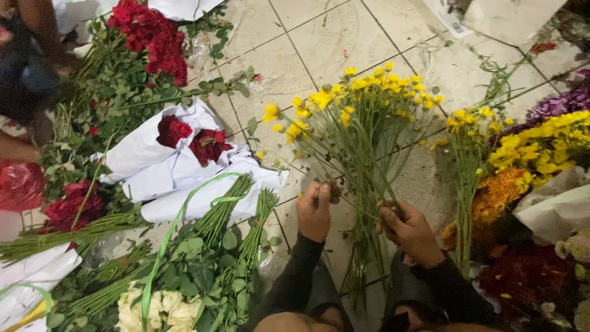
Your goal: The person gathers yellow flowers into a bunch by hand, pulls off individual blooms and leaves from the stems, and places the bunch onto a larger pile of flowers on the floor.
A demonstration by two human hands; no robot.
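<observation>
Head view, upper left of the frame: red rose bunches [150,37] laid flat on the tiled floor [307,37], heads pointing away, stems fanned toward the lower left. Just right of them, two dark red roses [193,142] wrapped in white paper [147,154], presumably sleeved to shield the blooms. Lower left: white roses [161,310] with long green stems [230,212] tied by a green ribbon [163,246], lying close beside the left forearm and crowding that side.

Centre: left hand [314,212] pinched narrow, thumb and fingers closed on a small stem or bud at the edge of the yellow flower bunch [362,104]. Bunch held upright, heads spread toward the upper middle of the frame, likely so single stems can be picked out. Right hand [410,232] wrapped around the gathered stems lower down, gripping them as one bundle.

Right edge: more yellow blooms [541,144], orange flowers [501,190], purple ones [556,104] at upper right, dark red ones [522,276] lower right, pressed close to the right arm. Upper left corner: part of another person's arm [37,24], well apart from the bunch.
</observation>
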